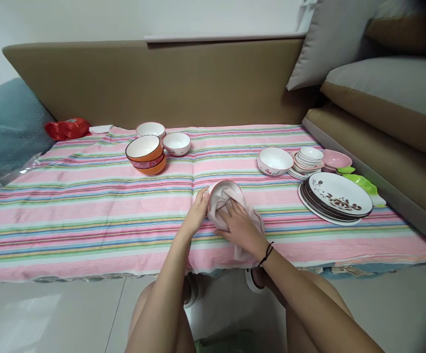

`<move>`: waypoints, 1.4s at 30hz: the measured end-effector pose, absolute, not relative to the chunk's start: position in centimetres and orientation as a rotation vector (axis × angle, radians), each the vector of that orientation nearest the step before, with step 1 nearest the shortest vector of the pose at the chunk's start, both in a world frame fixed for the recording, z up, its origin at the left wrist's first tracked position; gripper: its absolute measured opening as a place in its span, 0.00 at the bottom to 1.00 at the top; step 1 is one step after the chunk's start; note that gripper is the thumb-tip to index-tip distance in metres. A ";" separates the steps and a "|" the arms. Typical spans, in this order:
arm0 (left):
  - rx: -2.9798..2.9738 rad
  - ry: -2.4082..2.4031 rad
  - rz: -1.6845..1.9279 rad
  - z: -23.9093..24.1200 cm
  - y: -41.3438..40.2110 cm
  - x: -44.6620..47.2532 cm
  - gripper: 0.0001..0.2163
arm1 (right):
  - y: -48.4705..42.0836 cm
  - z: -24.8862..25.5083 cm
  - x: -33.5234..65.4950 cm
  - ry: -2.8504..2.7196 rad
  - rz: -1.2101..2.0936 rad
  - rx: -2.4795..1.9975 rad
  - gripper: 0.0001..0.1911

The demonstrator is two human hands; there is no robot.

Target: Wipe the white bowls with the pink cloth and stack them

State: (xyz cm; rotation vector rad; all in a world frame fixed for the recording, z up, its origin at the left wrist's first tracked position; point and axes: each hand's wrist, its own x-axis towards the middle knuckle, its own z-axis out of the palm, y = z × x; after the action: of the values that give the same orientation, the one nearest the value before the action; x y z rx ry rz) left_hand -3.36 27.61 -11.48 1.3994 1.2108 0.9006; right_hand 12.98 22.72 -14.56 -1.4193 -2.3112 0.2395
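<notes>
Pink, green and blue stripes cross the cover (88, 215), and near its front edge both hands meet at one white bowl (216, 189). The left hand (199, 206) is clamped on the bowl's side by the rim, seemingly to keep it from turning. The right hand (239, 223), fingers spread, presses a pale cloth (231, 194) into the hollow; whether those fingers also pinch the fabric, I cannot tell. The bowl's mouth tips toward the person, which likely gives the right hand an easy way in; its base is hidden.

Slightly farther off, to the right, broad plates (340, 193) are stacked flat, probably to save room and sit steady. A green dish (362, 184) lies partly hidden behind them. Just beyond, small bowls (311, 154) nest in a pile, like with like, beside a pink bowl (336, 159); a floral bowl (275, 162) stands upright to their left.

On the far left side, orange-and-red bowls (145, 152) lean a little in their stack, well apart from the plates, perhaps grouped by kind. White bowls (176, 143) stand behind them. Farthest back, a red package (68, 128) lies near the brown backrest (205, 83).
</notes>
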 end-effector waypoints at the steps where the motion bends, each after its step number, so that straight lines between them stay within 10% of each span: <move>1: 1.415 1.196 0.908 -11.4 27.6 -3.2 0.28 | 22.9 -14.7 13.1 -2.275 0.202 -1.479 0.31; 6: 1.391 1.189 0.953 -11.3 27.5 -3.0 0.28 | 23.2 -14.1 12.6 -2.320 0.287 -1.466 0.14; 19: 1.301 1.227 0.926 -11.4 27.5 -3.2 0.28 | 23.8 -13.9 13.5 -2.201 0.200 -1.496 0.18; 28: 1.183 1.165 0.919 -11.5 27.3 -3.4 0.33 | 23.3 -12.3 13.1 -1.865 0.781 -1.458 0.18; 35: 1.214 1.259 0.900 -12.0 27.2 -3.7 0.34 | 24.0 -13.6 13.5 -2.189 0.285 -1.504 0.20; 42: 1.210 1.290 0.978 -11.4 27.0 -2.9 0.27 | 23.2 -11.9 11.2 -1.959 0.608 -1.559 0.09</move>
State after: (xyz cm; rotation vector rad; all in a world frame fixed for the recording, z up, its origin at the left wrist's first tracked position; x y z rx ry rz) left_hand -2.86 27.00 -11.44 1.2102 1.2898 0.9784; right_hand 11.25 23.16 -11.92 -1.5591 -1.9588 0.6078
